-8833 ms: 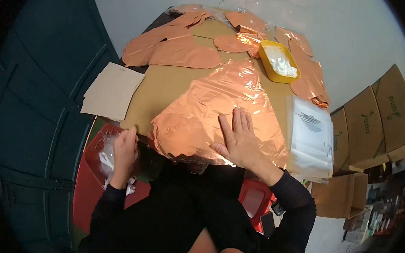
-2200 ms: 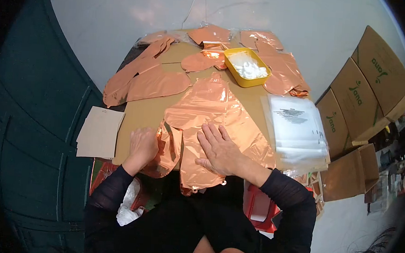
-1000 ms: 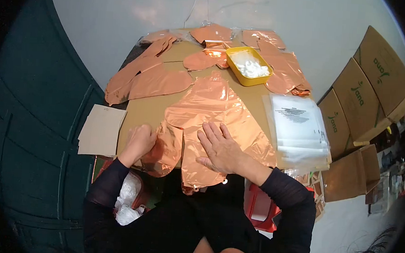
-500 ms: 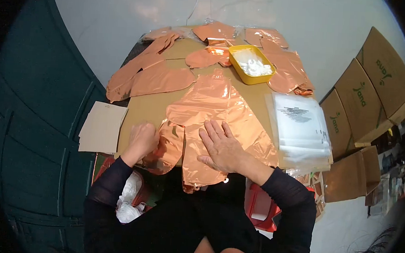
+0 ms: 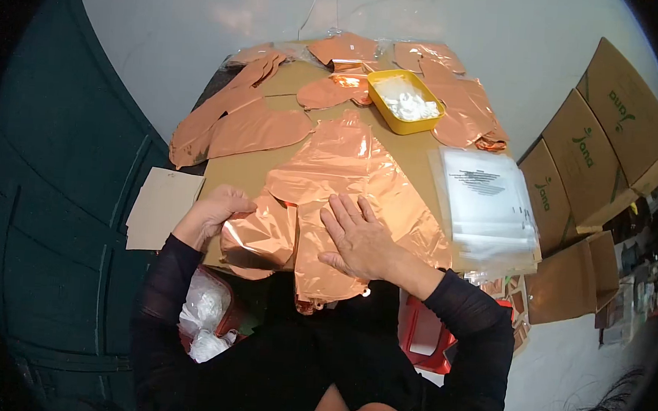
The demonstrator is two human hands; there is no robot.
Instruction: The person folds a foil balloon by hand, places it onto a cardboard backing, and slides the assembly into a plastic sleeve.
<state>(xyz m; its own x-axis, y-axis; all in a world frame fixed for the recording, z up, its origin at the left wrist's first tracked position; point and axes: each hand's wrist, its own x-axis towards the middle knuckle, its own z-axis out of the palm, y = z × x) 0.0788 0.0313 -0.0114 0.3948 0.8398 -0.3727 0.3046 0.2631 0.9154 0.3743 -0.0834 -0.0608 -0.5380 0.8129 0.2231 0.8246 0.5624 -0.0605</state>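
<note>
Left hand has lifted the side flap of the foil balloon up and inward since half a second ago; flap now curls over, shiny underside showing. Fingers closed on the flap edge. Right hand flat, fingers spread, pressing the balloon's lower middle, gripping nothing. Balloon lies on the cardboard surface, near edge, just short of the yellow tray. Clear bag stack right of the balloon, cardboard sheets left of it.

Two bare hands, one yellow plastic tray, one stack of clear printed plastic bags and four brown cardboard boxes are counted; the copper foil sheets cannot be counted.
</note>
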